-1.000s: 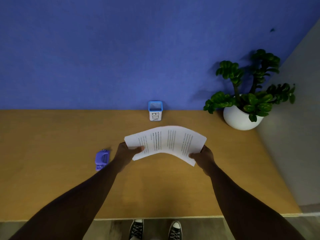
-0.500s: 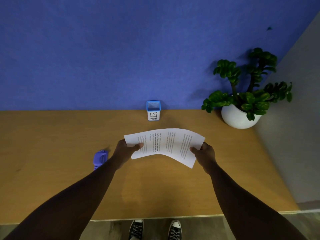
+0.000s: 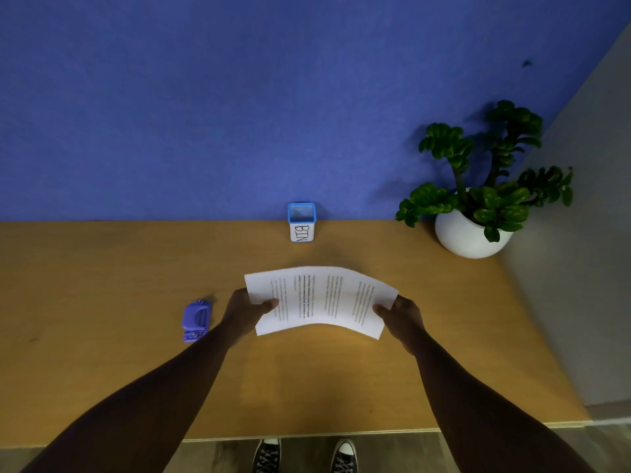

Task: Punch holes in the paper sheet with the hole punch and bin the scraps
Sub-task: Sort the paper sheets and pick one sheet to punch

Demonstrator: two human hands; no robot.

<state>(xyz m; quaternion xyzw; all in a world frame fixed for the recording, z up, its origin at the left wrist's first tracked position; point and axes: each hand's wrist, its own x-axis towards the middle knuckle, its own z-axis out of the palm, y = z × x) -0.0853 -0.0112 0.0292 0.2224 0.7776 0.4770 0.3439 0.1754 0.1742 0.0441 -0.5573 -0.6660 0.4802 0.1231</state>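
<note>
The sheet [image 3: 321,300], printed with columns of text, is held above the middle of the bench [image 3: 102,268], bowed upward along its length so that the centre arches and the two short ends dip. The left hand [image 3: 251,310] pinches the left end, thumb lying on the printed face and fingers hidden beneath. The right hand [image 3: 397,314] pinches the right end in the same way, thumb on top near the lower corner. Both forearms reach in from the near edge.

The punch [image 3: 196,320], purple, lies on the bench just left of the left hand, apart from it and from the sheet. The bin [image 3: 301,222], a small white box with a blue rim and the letters BIN written sideways on its front, stands upright at the far edge of the bench against the blue wall [image 3: 239,97], beyond the sheet.

A plant [image 3: 485,172] in a round white pot [image 3: 469,238] stands at the far right corner. Two shoes [image 3: 304,455] show on the floor below the near edge.
</note>
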